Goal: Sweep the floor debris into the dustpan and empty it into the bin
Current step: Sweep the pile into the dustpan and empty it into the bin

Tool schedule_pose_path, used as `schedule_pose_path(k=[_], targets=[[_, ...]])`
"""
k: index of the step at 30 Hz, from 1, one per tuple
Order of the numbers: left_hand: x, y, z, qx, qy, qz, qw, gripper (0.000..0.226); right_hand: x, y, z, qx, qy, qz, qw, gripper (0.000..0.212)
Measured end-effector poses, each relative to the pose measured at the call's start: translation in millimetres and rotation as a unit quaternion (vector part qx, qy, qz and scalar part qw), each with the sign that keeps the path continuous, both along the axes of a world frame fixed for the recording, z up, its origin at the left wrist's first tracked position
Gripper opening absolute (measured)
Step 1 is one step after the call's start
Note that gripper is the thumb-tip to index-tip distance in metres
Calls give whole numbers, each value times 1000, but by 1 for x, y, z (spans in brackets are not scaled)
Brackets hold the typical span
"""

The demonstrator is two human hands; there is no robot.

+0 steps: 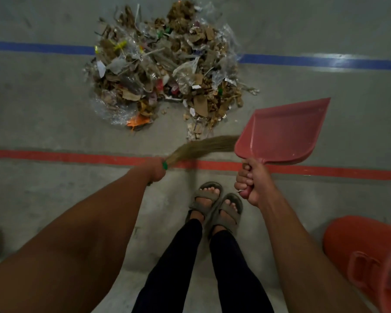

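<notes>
A big pile of debris (pixel 167 71), cardboard scraps, clear plastic and paper, lies on the grey floor ahead of me. My left hand (pixel 155 171) grips a grass broom (pixel 203 146) by its bound end, and the bristles sweep to the right, stopping short of the pile. My right hand (pixel 250 181) grips the handle of a pink dustpan (pixel 282 132), held up off the floor to the right of the pile with nothing in it. An orange bin (pixel 357 249) stands at the lower right beside my right arm.
A blue floor line (pixel 325 61) runs under the pile and a red line (pixel 77 157) crosses just in front of my sandalled feet (pixel 215 204). Bare grey floor lies to the left and right of the pile.
</notes>
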State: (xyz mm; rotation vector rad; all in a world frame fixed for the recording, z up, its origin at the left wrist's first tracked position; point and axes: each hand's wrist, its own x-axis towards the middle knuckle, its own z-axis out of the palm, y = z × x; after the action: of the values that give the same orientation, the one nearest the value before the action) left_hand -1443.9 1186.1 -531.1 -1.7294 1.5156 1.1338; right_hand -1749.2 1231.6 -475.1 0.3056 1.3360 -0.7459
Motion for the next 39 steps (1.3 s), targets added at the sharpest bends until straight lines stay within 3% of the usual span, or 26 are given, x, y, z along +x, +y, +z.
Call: schedule_pose_path(k=[4,9,24,31,39], targets=[[11,-11,-7,-90,-51,27,994,46,3,0,-6,-1,1,3,1000,34],[29,-9,9,-175,17,81,981,53,13,-2,-8,5,-2,8,1000,33],[56,-32,60,-289,51,266,918,59,34,-49,17,13,-15,68,998,34],[7,-69,37,-247,132,252,926,57,32,-84,11,-3,9,25,1000,34],[-112,-107,-2,-189,237,93,948,61,9,-118,-9,-32,0,-52,998,35]])
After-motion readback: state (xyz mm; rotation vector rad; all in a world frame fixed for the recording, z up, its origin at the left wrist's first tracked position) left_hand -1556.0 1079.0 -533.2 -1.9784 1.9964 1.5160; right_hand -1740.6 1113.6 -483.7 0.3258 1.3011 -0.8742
